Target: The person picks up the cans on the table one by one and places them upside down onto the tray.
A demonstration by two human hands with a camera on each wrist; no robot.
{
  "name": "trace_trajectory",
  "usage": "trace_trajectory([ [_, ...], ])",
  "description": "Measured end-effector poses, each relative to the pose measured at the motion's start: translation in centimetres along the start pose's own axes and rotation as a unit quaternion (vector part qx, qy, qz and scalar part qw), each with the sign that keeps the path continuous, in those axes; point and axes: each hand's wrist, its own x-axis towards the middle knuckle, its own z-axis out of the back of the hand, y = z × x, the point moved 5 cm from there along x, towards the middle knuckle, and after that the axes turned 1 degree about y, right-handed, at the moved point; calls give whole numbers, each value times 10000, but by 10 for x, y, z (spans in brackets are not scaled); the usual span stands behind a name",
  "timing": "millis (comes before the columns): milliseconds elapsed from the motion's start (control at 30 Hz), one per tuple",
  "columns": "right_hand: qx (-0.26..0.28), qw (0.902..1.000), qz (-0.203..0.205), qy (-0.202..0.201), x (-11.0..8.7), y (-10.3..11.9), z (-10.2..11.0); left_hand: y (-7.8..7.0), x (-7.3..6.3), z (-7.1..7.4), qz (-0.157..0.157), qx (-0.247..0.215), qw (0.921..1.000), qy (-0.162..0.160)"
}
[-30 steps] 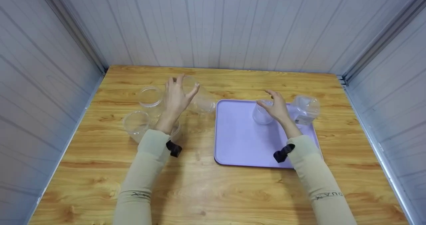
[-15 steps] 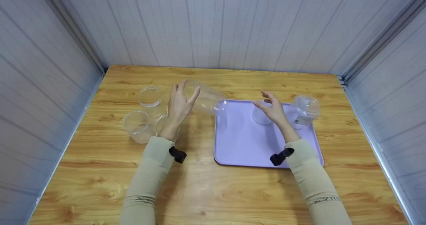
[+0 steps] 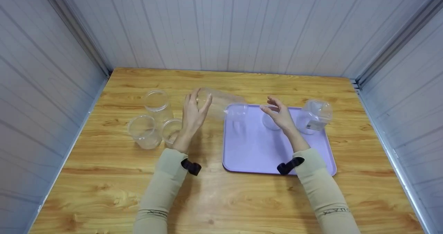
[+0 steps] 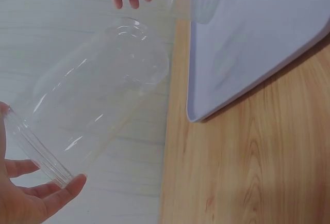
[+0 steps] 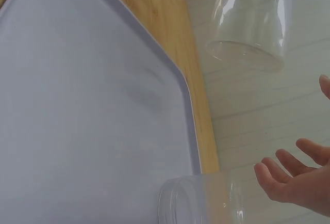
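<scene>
My left hand (image 3: pixel 194 114) grips a tall clear plastic jar (image 3: pixel 223 104) by its ridged rim, thumb and fingers curled round the mouth. In the left wrist view the jar (image 4: pixel 98 90) is tilted, its base pointing away from the palm. That base hangs over the far left corner of the lilac tray (image 3: pixel 254 151). My right hand (image 3: pixel 282 118) hovers over the tray with fingers loosely bent and nothing in them. Behind it a clear round container (image 3: pixel 270 124) stands on the tray, partly covered by the hand; the right wrist view shows this container (image 5: pixel 198 203) low in the frame.
Left of the tray, three clear containers stand on the wooden table: a tall one (image 3: pixel 157 106), one at front left (image 3: pixel 143 133) and one (image 3: pixel 170 130) partly behind my left wrist. Another clear jar (image 3: pixel 317 114) with a label stands at the tray's far right corner. Panel walls enclose the table.
My left hand has carried the jar rightward and slightly nearer, from the table to over the tray's edge. The right hand has drifted a little left and nearer, still holding nothing.
</scene>
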Motion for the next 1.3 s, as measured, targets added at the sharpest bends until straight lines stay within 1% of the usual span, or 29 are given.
trace_trajectory([
  [200,371,9993,5,104,0,0,-6,0,-6,-6,-10,-324,9994,-121],
  [400,638,9977,6,219,-2,0,-11,-2,-10,-13,-127,-563,9982,-172],
  [567,1057,9939,-69,321,-4,1,-15,-4,-13,-19,-222,-721,9967,-283],
  [667,1592,9863,-179,401,-5,1,-17,-5,-16,-21,-240,-801,9960,-322],
  [767,2165,9746,-283,504,-7,2,-18,-6,-19,-25,-245,-914,9952,-265],
  [833,2450,9672,-321,587,-8,2,-18,-8,-21,-27,-267,-965,9947,-217],
  [967,2735,9589,-333,675,-8,1,-19,-11,-23,-30,-274,-1037,9941,-165],
  [1067,2970,9513,-363,742,-9,1,-19,-14,-25,-32,-288,-1047,9939,-186],
  [1167,3112,9452,-382,907,-11,3,-20,-16,-26,-33,-344,-1064,9935,-205],
  [1300,3285,9368,-297,1170,-13,6,-20,-18,-28,-34,-463,-1202,9914,-220],
])
